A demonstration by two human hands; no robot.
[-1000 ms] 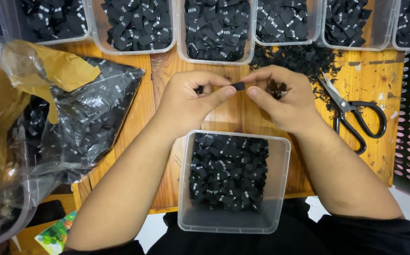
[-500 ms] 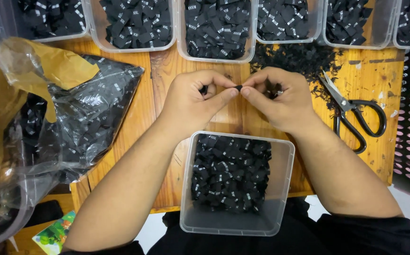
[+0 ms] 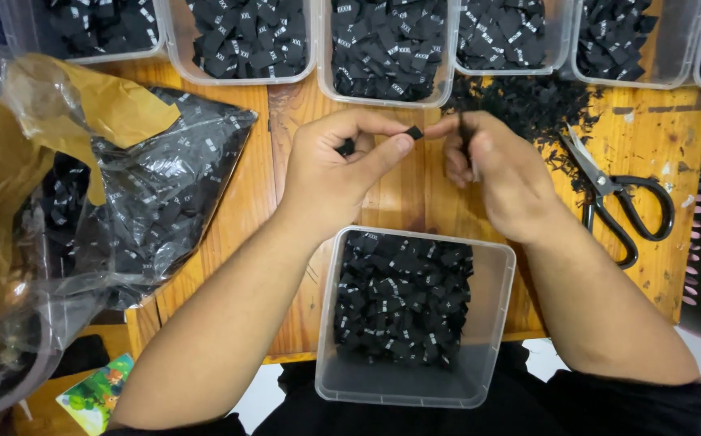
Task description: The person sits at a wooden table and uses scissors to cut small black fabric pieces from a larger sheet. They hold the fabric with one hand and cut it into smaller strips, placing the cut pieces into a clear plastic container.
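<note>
- Left hand (image 3: 336, 165): curled above the table centre, thumb and forefinger pinched on a small black tag (image 3: 415, 132); a second dark piece shows inside the curled fingers.
- Right hand (image 3: 497, 165): at 3 o'clock from the left hand, fingers folded narrow, forefinger tip meeting the same tag; a thin dark strip hangs within its grip.
- Black tag: held between the two hands, clear of the table, above the near tub.
- Clear plastic tub (image 3: 491, 323): at 6 o'clock from the hands, at the table edge, partly filled with black tags bearing white marks.
- Loose black scraps (image 3: 528, 105): heap at 1 o'clock from the right hand, on the wood.
- Scissors (image 3: 621, 194): black-handled, lying flat at 3 o'clock from the right hand, blades toward the scraps.
- Row of clear tubs (image 3: 318, 69): at 12 o'clock, along the far edge, each holding black tags.
- Plastic bag (image 3: 156, 202): at 9 o'clock, slumped, full of black tags, brown paper (image 3: 100, 105) over its top.
- Wooden table (image 3: 269, 202): bears all items.
</note>
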